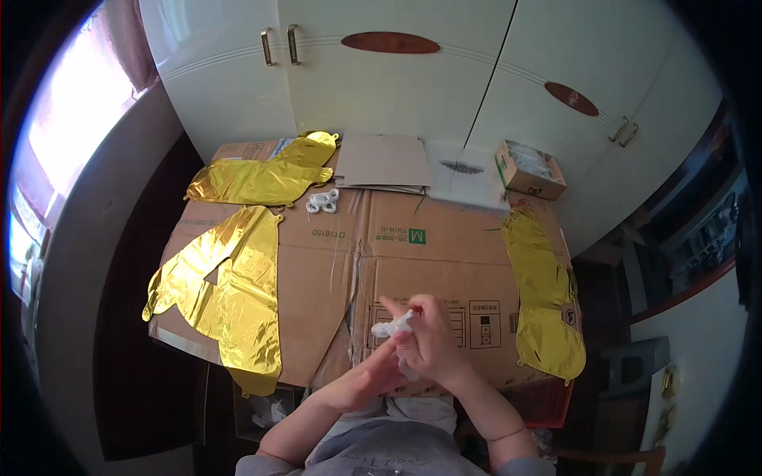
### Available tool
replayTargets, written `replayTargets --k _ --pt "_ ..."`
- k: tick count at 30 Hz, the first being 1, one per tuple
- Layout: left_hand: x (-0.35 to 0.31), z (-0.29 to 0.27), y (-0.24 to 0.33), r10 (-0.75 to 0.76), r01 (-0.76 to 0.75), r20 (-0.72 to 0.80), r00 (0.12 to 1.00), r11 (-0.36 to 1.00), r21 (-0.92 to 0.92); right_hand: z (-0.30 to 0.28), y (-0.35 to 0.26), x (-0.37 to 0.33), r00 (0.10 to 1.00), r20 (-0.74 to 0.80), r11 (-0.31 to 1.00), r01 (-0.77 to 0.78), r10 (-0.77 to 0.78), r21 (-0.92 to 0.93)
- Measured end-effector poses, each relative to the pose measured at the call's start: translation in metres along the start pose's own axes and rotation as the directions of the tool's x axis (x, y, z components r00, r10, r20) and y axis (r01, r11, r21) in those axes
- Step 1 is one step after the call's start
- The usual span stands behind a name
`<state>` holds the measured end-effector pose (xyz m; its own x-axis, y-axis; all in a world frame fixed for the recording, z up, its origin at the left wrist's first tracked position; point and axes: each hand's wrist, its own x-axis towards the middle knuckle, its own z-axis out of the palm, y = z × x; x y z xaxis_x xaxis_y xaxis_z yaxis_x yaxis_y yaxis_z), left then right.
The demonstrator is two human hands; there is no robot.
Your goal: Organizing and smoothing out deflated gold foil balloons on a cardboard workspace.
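Observation:
In front of my body, my two hands meet over the near middle of the cardboard. My right hand (pixel 429 343) is closed on a soft, crumpled white strip (pixel 394 325), which sticks out past the fingers. My left hand (pixel 373 375) presses against it from below and grips the same strip, its fingers partly hidden behind the right hand. Another bit of white shows below, between the palms. What the strip is made of cannot be made out. Flat gold foil balloons lie around: an A-shaped one (pixel 248 297) at left, another (pixel 258 178) at far left, and a third (pixel 544 297) at right.
Flattened brown cardboard (pixel 317 262) covers the table. Several small white rolls (pixel 322 201) lie beyond the A-shaped balloon. At the back are a stack of grey-brown board (pixel 382 161), a whitish translucent sheet (pixel 466 178) and a small open box (pixel 532 169) of clear packets. Cream cabinets (pixel 381 87) stand behind.

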<state>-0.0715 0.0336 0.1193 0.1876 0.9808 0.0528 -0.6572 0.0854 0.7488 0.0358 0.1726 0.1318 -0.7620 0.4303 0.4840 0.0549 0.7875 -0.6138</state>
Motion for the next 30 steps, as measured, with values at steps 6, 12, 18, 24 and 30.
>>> replayTargets --k 6,12,18,24,30 --pt "0.002 -0.005 -0.005 0.129 -0.103 -0.117 0.985 0.972 0.211 0.01 -0.018 -0.015 0.987 -0.055 0.981 0.143 -0.151 -0.134" --pt "-0.002 -0.005 0.015 0.091 -0.099 -0.088 0.992 0.991 -0.086 -0.005 -0.028 -0.01 0.986 -0.004 0.985 0.166 -0.166 0.052" --pt "-0.012 -0.025 0.033 0.342 -0.362 -0.194 0.919 0.929 -0.073 -0.079 0.04 -0.042 0.886 0.044 0.814 -0.443 0.462 0.375" --pt "-0.032 -0.033 0.029 0.379 -0.342 -0.247 0.892 0.922 0.183 -0.221 0.143 0.001 0.708 -0.225 0.693 -0.486 0.67 0.533" --pt "-0.017 -0.038 0.033 0.369 -0.318 -0.3 0.88 0.926 0.206 -0.292 0.299 0.015 0.653 -0.252 0.668 -0.529 0.714 0.524"
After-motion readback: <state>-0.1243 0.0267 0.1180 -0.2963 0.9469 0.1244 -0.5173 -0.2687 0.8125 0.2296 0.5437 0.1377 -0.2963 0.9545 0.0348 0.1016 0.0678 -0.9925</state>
